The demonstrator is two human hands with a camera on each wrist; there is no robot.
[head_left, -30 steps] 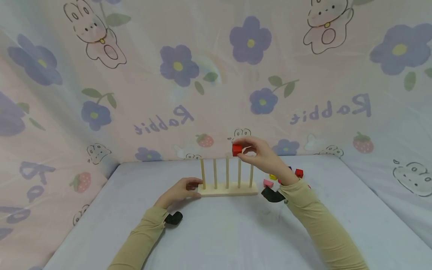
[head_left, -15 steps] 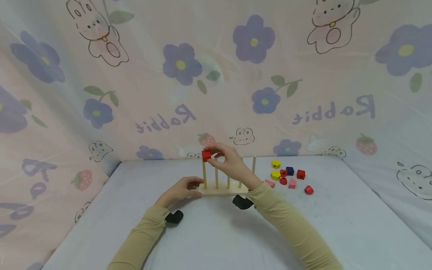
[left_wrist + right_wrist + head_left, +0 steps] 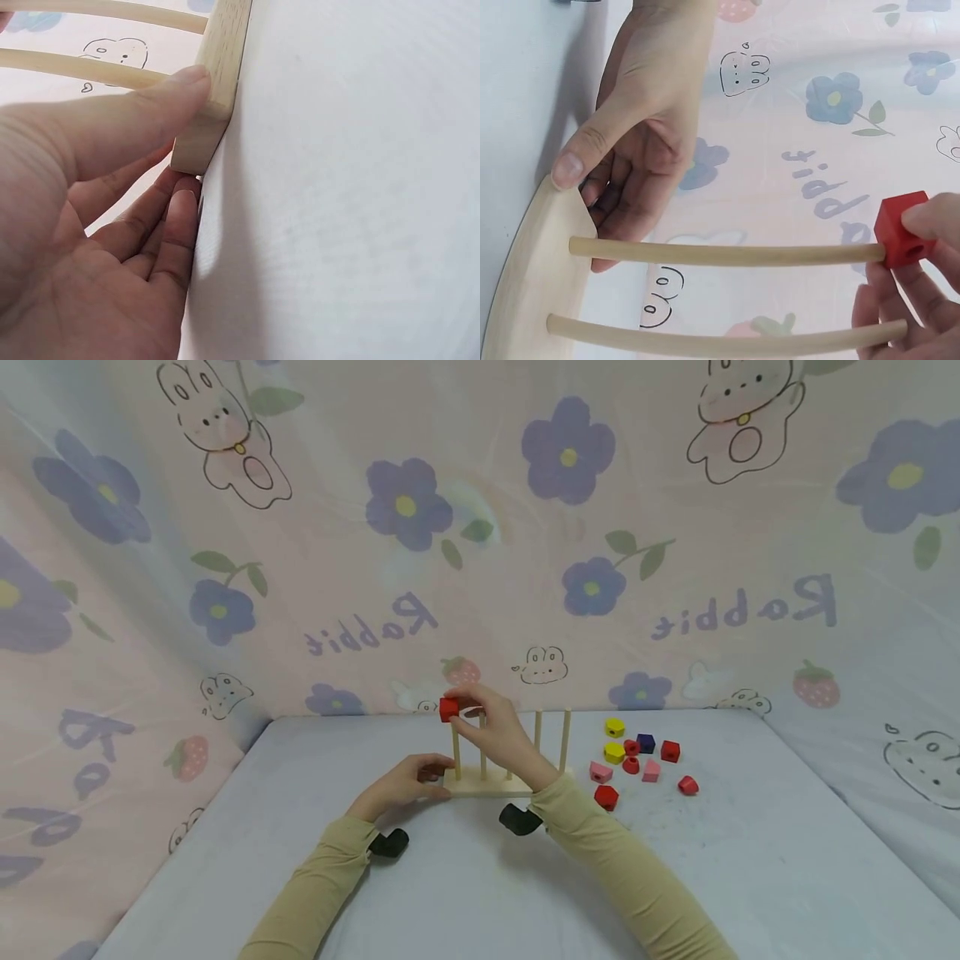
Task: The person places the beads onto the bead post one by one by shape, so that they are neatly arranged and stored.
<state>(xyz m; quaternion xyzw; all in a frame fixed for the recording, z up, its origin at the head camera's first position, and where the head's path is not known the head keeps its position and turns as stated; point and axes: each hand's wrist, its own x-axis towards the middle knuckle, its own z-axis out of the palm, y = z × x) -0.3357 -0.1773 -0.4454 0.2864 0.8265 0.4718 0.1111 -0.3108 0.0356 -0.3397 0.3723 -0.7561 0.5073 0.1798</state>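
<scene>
A wooden peg stand (image 3: 487, 785) with a row of upright pegs rests on the table. My left hand (image 3: 403, 788) grips the left end of its base; in the left wrist view the thumb (image 3: 169, 97) lies against the wood and the other fingers curl behind the end. My right hand (image 3: 495, 731) pinches a red cube bead (image 3: 448, 709) between thumb and fingers, right at the tip of the leftmost peg (image 3: 456, 753). In the right wrist view a hole shows in one face of the bead (image 3: 900, 217), and the peg's tip meets another face.
Right of the stand lie several loose beads: yellow ones (image 3: 614, 752), a dark blue cube (image 3: 646, 743), a red cube (image 3: 671, 751), pink ones (image 3: 651, 771) and other red pieces (image 3: 606, 797). A patterned curtain (image 3: 480, 568) hangs behind the white table (image 3: 465, 893).
My right hand has carried the red cube bead leftward from above the right-hand pegs to the leftmost peg's tip, uncovering the loose beads. My left hand stays on the stand's end.
</scene>
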